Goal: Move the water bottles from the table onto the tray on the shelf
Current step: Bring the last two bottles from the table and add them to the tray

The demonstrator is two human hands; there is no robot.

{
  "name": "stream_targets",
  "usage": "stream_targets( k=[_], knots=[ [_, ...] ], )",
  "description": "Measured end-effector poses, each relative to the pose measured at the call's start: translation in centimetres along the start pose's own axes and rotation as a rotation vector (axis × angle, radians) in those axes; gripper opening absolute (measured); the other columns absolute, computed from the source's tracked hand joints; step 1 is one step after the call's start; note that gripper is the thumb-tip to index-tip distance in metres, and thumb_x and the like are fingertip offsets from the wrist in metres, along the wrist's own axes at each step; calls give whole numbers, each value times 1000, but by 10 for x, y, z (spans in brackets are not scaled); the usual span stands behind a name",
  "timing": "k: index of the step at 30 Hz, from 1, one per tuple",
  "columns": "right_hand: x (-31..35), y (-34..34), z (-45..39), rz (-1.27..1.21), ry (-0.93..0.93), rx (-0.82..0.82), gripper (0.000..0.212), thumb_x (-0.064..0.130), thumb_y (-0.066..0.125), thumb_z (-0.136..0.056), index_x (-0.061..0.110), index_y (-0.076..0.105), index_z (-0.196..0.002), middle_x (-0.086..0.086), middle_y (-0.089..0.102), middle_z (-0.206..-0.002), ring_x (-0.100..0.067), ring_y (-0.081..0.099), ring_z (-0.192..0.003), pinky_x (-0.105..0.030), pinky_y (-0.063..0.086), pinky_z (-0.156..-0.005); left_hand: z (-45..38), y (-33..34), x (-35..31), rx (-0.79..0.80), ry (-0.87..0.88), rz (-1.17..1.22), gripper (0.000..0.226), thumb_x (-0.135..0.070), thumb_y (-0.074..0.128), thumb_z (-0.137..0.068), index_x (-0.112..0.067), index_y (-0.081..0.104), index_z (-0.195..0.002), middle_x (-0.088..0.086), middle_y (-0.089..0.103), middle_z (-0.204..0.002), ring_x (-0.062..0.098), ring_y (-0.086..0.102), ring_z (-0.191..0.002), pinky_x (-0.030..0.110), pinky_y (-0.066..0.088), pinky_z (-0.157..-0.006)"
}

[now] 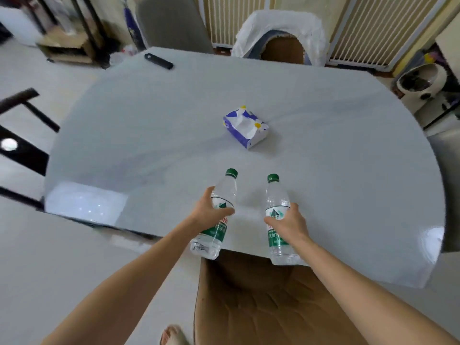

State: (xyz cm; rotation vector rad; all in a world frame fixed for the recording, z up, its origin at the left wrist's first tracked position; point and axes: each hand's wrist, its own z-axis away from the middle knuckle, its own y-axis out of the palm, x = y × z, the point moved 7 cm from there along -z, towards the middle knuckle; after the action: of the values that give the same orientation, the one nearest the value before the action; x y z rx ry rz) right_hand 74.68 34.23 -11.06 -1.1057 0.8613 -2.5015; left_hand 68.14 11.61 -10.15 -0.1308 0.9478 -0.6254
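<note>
Two clear water bottles with green caps and green labels are held above the near edge of the pale grey table (174,135). My left hand (209,210) grips the left bottle (222,192) around its middle, and that bottle tilts slightly to the right. My right hand (287,224) grips the right bottle (277,195) at its label, holding it close to upright. Both bottle bases hang past the table's front edge. No shelf or tray is in view.
A blue and white tissue pack (246,127) lies mid-table. A black remote (158,61) sits at the far left edge. A brown chair (261,302) stands under the near edge. More chairs (281,33) are beyond the far side, a dark chair (20,155) at left.
</note>
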Motion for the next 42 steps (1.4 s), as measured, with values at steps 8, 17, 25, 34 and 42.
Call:
stream_targets(
  k=[8, 17, 25, 34, 42],
  knots=[
    [133, 155, 101, -40, -217, 236, 51, 32, 78, -67, 15, 46, -103, -3, 61, -92, -27, 64, -87, -45, 55, -82, 126, -162, 138, -289, -120, 485, 63, -22, 75, -80, -22, 39, -131, 13, 64, -106, 32, 70, -84, 45, 60, -72],
    [301, 386, 275, -21, -436, 522, 56, 32, 79, -72, 16, 44, -114, -8, 62, -103, -26, 66, -85, -40, 57, -77, 275, -367, 294, -609, -142, 700, 67, -25, 74, -80, -26, 35, -135, 12, 62, -110, 29, 69, -85, 42, 59, -73],
    [426, 546, 391, 7, -626, 758, 52, 29, 78, -76, 22, 42, -113, -5, 60, -101, -20, 66, -82, -27, 52, -59, 348, -519, 395, -764, -95, 928, 60, -20, 70, -84, -22, 35, -133, 16, 61, -105, 26, 66, -73, 34, 57, -59],
    [586, 756, 485, 101, -786, 1041, 57, 25, 78, -74, 18, 42, -116, -4, 58, -98, -17, 63, -82, -26, 50, -59, 369, -721, 516, -1088, -73, 1130, 58, -20, 72, -81, -22, 39, -129, 18, 62, -107, 31, 66, -77, 42, 59, -71],
    [736, 931, 597, 167, -890, 1247, 58, 26, 78, -75, 16, 43, -120, -9, 61, -102, -21, 66, -83, -29, 53, -60, 424, -892, 619, -1334, -71, 1215, 59, -20, 72, -80, -24, 41, -129, 16, 62, -107, 27, 67, -76, 37, 57, -65]
  ],
)
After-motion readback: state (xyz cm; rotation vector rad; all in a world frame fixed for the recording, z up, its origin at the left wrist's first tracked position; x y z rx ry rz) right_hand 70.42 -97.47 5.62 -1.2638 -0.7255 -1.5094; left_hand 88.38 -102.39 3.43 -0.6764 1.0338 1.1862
